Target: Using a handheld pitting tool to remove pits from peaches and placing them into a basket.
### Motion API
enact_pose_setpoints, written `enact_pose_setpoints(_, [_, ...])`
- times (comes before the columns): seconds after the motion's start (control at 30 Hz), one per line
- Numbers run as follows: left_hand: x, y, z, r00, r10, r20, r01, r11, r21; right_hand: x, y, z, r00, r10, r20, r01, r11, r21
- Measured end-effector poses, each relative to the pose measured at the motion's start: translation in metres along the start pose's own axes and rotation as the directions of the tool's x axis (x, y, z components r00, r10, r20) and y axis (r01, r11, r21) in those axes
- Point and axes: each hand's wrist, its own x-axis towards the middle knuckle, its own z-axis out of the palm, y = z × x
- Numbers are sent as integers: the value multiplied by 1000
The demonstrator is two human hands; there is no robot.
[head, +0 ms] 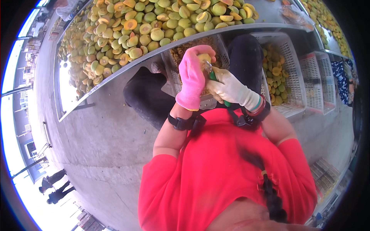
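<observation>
My left hand (190, 76), in a pink knitted glove, is closed around a pale yellow piece of stone fruit (204, 58). A white glove covers my right hand (232, 88), which grips a small green-handled tool (213, 76). The tool's metal tip meets the fruit; its exact shape is partly hidden. Both hands are together above a plastic crate (222, 49) between my knees, holding brownish pits or scraps (182, 49). In front of me, a metal-edged table (136, 62) bears a large heap of green and orange halved stone fruit (150, 31).
Right of my leg, a white slatted crate (296, 72) holds fruit halves (276, 76). More crates (315, 80) stand beyond it, near a person in patterned clothing (341, 82). A plastic bag (296, 16) lies at the table's right. Two people (57, 187) are far left on the concrete floor (109, 153).
</observation>
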Motion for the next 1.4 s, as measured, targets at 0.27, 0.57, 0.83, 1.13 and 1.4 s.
enact_pose_setpoints(0.27, [1,-10,-11,990,-63,129,76,992,-99,8,14,-4,986,-157,56,165,967,-192])
enact_pose_setpoints(0.57, [8,-6,-12,954,-138,265,167,982,-90,1,4,-11,962,116,248,-126,992,23])
enact_pose_setpoints(0.83, [13,-1,-18,915,-402,-19,382,881,-280,7,24,-3,987,52,155,-39,995,-90])
enact_pose_setpoints(1.13, [5,-13,-51,903,-429,34,417,851,-320,28,60,-17,865,-495,-80,285,617,-733])
enact_pose_setpoints(1.4, [-6,-8,-30,930,-367,33,366,930,45,35,62,-12,874,-402,-274,8,575,-818])
